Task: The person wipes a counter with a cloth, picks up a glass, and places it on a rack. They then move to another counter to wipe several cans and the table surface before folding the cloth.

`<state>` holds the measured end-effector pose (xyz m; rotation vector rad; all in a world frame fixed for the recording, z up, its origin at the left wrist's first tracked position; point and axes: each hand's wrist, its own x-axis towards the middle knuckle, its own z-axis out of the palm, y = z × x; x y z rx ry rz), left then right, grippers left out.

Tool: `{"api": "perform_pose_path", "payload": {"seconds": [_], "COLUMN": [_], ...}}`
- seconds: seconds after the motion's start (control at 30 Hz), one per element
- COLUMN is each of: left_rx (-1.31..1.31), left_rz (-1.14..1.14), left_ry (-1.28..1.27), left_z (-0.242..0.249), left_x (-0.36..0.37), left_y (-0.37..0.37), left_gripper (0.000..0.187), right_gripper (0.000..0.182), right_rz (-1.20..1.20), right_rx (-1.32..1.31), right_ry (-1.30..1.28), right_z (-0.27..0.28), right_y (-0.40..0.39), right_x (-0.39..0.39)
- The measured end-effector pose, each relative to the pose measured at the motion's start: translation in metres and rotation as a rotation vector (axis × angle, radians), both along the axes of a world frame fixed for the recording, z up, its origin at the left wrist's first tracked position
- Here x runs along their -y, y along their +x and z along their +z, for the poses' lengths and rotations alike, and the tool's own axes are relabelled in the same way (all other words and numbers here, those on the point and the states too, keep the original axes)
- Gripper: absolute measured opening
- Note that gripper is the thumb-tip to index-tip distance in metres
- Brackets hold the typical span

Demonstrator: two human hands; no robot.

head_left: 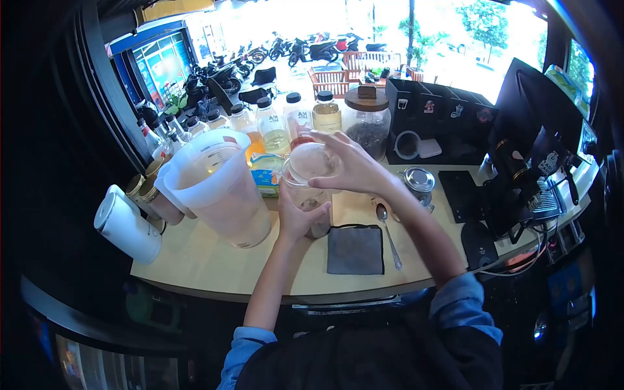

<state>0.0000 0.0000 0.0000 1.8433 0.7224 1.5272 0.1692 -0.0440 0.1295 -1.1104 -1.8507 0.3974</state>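
Note:
My left hand (298,218) is wrapped around a clear glass jar (321,227) on the counter, its thumb across the front of the glass. At the jar's mouth, my right hand (356,166) grips a round clear lid (308,159) by its edge, fingers over the far side and thumb at the near side. The lid is tilted up, its lower edge close to the jar's rim. In front of the jar lies a folded grey cloth (355,250), with a metal spoon (389,235) to its right. Left of the jar stands a large translucent plastic pitcher (224,195).
Several black-capped bottles (273,133) and a wooden-lidded jar (368,123) line the back. A small clip-top jar (418,185) stands right, before a black machine (520,162) with loose cables. A white kettle (127,224) is at the left edge.

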Motion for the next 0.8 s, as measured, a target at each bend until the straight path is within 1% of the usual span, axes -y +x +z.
{"api": "perform_pose_path", "payload": {"seconds": [0.07,0.1,0.17,0.2,0.23,0.27,0.3,0.33,0.4,0.43,0.47,0.5,0.53,0.57,0.6,0.63,0.67,0.7,0.73,0.77,0.8], "left_rx": [-0.005,0.012,0.058,0.059,0.074,0.086,0.081,0.081,0.086,0.042,-0.001,0.000,0.024,0.046,0.045,-0.036,-0.116,-0.120,0.033,0.188,0.188], "left_rz": [0.001,0.003,-0.084,-0.079,-0.122,-0.164,-0.157,-0.174,-0.186,-0.131,-0.075,-0.073,-0.131,-0.189,-0.190,-0.248,-0.306,-0.308,-0.330,-0.352,-0.354], "left_ry": [-0.022,-0.026,-0.045,-0.048,-0.069,-0.092,-0.093,-0.096,-0.102,-0.094,-0.088,-0.092,-0.131,-0.170,-0.175,-0.168,-0.158,-0.159,-0.204,-0.246,-0.244], "left_z": [0.005,-0.001,-0.006,-0.005,-0.005,-0.004,-0.002,-0.001,-0.003,-0.004,-0.005,-0.011,-0.016,-0.022,-0.020,-0.017,-0.013,-0.006,0.009,0.018,0.009], "left_x": [0.000,-0.002,-0.009,-0.010,-0.009,-0.008,-0.006,-0.001,0.003,0.002,0.002,-0.002,-0.007,-0.011,-0.013,-0.017,-0.019,-0.008,0.009,0.018,0.009], "left_y": [-0.001,0.001,0.000,-0.001,-0.001,-0.002,-0.005,-0.006,-0.006,-0.005,-0.004,-0.003,-0.004,-0.006,-0.007,-0.010,-0.012,-0.011,-0.008,-0.006,-0.004], "left_gripper": [0.098,0.098,0.098,0.098,0.096,0.095,0.095,0.092,0.090,0.088,0.086,0.086,0.084,0.083,0.083,0.080,0.078,0.078,0.077,0.076,0.076], "right_gripper": [0.087,0.087,0.086,0.085,0.085,0.083,0.081,0.081,0.080,0.080,0.081,0.081,0.081,0.081,0.082,0.082,0.081,0.080,0.077,0.077,0.077], "right_rz": [0.028,0.030,0.232,0.283,0.290,0.277,0.263,0.272,0.125,0.125,-0.024,-0.172,-0.169,-0.197,-0.229,-0.229,-0.033,0.162,0.239,0.234,0.193], "right_rx": [0.441,0.458,0.613,0.650,0.652,0.743,0.829,0.824,0.833,0.833,0.873,0.909,0.905,0.923,0.945,0.937,0.891,0.838,0.857,0.858,0.891], "right_ry": [-0.148,-0.152,0.006,0.004,0.001,-0.004,-0.003,-0.010,0.004,0.005,-0.052,-0.110,-0.113,-0.171,-0.229,-0.228,-0.082,0.056,0.152,0.152,0.082], "right_z": [0.016,0.016,0.014,0.018,0.021,0.023,0.024,0.019,0.012,0.011,0.009,0.010,0.014,0.018,0.020,0.017,0.013,0.009,0.010,0.011,0.016], "right_y": [-0.001,0.000,-0.001,-0.008,-0.013,-0.017,-0.021,-0.023,-0.027,-0.033,-0.042,-0.050,-0.055,-0.059,-0.059,-0.052,-0.040,-0.031,-0.028,-0.027,-0.030], "right_x": [-0.007,-0.018,-0.040,-0.042,-0.042,-0.041,-0.040,-0.038,-0.030,-0.027,-0.025,-0.021,-0.019,-0.016,-0.016,-0.021,-0.031,-0.036,-0.036,-0.035,-0.029]}}
